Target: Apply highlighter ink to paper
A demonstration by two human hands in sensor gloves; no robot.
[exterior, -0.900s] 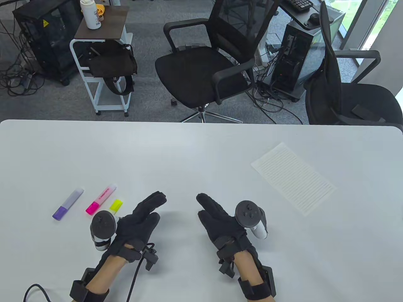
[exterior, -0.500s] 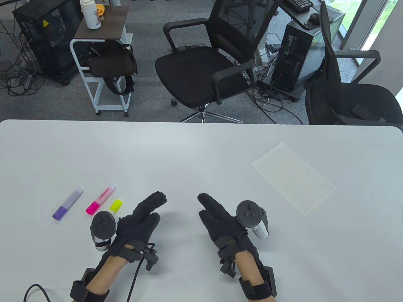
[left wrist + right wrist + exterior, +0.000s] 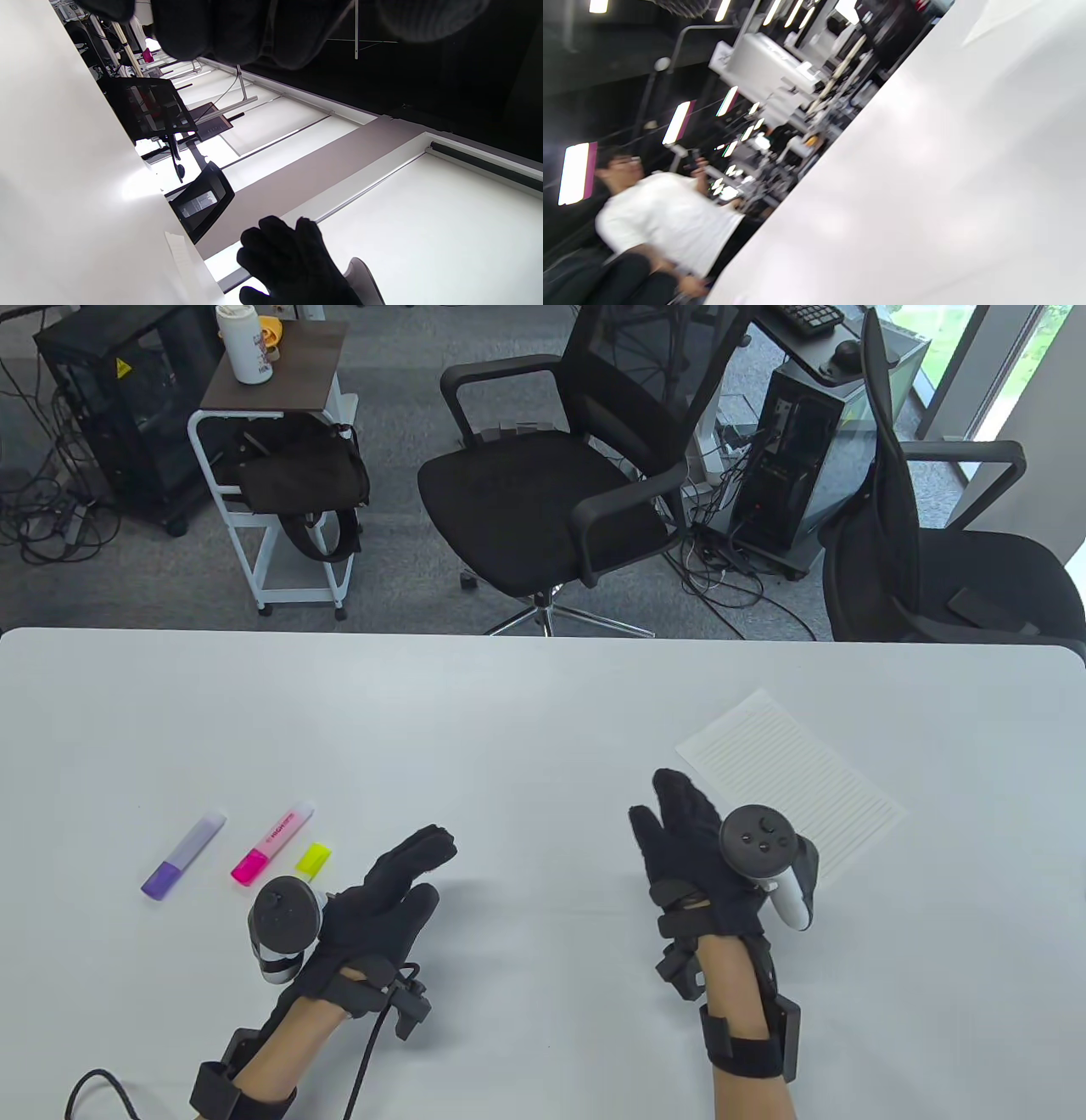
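Neither hand holds anything. The right hand (image 3: 691, 848) hovers with its fingers extended and loosely together, near the right part of the worktop's near edge, its fingertips (image 3: 670, 782) just beside the near-left corner of the paper (image 3: 793, 780). The left hand (image 3: 377, 899) lies toward the near-left part of the worktop (image 3: 509, 712), fingers extended and slightly spread, gripping nothing. The wrist views add little: the left one shows dark fingertips over bare tabletop, the right one is blurred.

Three highlighters lie near the left hand, toward the left edge of the worktop: a purple highlighter (image 3: 183, 856), a pink highlighter (image 3: 273, 843) just beside it, and a yellow highlighter (image 3: 311, 859), which the left hand's tracker (image 3: 282, 918) partly hides. All lie flat; none is touched.

Task progress: judged from the layout, nothing is done. The lined paper shows no ink, lying askew toward the right edge of the worktop. Remaining steps: pick a highlighter, uncap it, bring it to the paper, draw a stroke.

Clearance: highlighters and paper are well apart, with bare worktop between them, so a carry across should meet nothing. The paper is loose and may slide under a stroke; a steadying hand is advisable. Office chairs (image 3: 543, 483) stand beyond the far edge, out of the working path.
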